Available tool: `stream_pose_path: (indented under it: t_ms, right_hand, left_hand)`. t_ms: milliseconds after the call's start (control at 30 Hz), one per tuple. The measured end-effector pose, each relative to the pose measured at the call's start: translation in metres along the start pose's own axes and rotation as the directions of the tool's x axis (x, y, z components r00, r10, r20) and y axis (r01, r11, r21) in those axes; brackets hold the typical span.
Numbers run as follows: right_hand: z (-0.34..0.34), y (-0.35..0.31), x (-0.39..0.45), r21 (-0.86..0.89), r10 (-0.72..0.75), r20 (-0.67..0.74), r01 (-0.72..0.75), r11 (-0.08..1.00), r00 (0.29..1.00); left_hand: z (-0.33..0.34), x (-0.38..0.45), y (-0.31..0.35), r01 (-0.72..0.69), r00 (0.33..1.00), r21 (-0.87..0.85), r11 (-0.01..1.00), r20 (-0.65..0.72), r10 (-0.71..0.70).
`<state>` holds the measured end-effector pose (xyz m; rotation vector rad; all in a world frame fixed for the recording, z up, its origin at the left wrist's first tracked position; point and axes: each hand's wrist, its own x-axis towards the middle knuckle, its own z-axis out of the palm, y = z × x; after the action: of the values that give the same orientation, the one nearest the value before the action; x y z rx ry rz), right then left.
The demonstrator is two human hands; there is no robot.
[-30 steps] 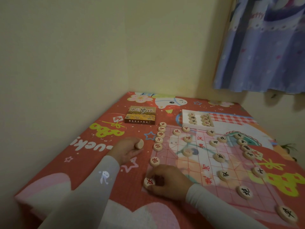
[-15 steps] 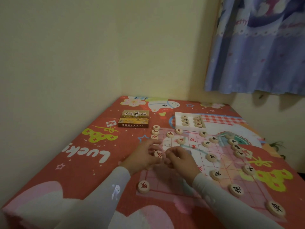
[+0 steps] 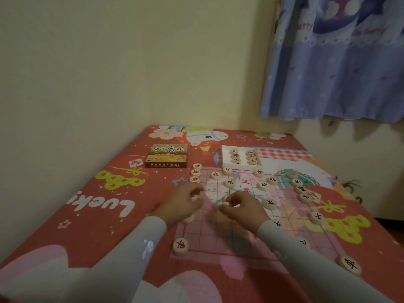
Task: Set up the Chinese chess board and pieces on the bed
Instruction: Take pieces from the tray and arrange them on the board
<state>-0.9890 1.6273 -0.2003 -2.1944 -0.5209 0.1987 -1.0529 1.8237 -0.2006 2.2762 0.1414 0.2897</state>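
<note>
Red cartoon-print bed in a wall corner carries the chess board, partly set with wooden pieces. Left hand, fingers curled, grips a piece at the board's left edge. Right hand pinches another piece mid-board.

Board lying on bed; box sitting behind board's left corner, tray behind board, pieces resting on board.

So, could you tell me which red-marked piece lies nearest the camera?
The red-marked piece at the board's near left corner, alone below the left hand.
</note>
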Motion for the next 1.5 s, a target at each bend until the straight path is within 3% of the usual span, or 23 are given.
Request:
stream_pose_path:
  t_ms: [133, 267, 333, 900, 1133, 1333, 1500]
  right_hand:
    - [-0.011, 0.015, -0.003, -0.199, -0.064, -0.030, 0.056, 0.978, 0.998]
    - [-0.012, 0.026, -0.006, -0.261, -0.070, 0.013, 0.071, 0.963, 0.997]
    - [-0.014, 0.027, -0.008, -0.306, -0.085, 0.028, 0.090, 0.948, 0.996]
    - [0.000, 0.033, -0.014, -0.369, -0.135, 0.094, 0.160, 0.916, 0.986]
    - [-0.020, 0.027, 0.000, -0.272, -0.121, -0.009, 0.114, 0.956, 0.993]
    - [-0.050, 0.021, 0.051, -0.259, -0.112, -0.048, 0.096, 0.961, 0.993]
    - [-0.085, 0.036, 0.121, -0.319, -0.037, -0.111, 0.000, 0.948, 0.993]
  left_hand:
    - [-0.020, 0.008, -0.035, 0.125, 0.987, 0.276, 0.953, -0.130, -0.092]
    - [-0.028, 0.011, -0.083, 0.257, 0.962, 0.581, 0.772, -0.074, -0.264]
    - [-0.027, 0.010, -0.098, 0.295, 0.945, 0.632, 0.717, -0.083, -0.315]
    - [-0.019, 0.003, -0.094, 0.290, 0.953, 0.671, 0.682, -0.134, -0.273]
    - [-0.022, 0.017, -0.076, 0.299, 0.951, 0.646, 0.702, -0.142, -0.274]
    - [-0.018, 0.071, -0.023, 0.087, 0.993, 0.530, 0.843, -0.114, -0.030]
    - [0.007, 0.139, 0.023, -0.092, 0.994, 0.508, 0.857, 0.003, 0.106]
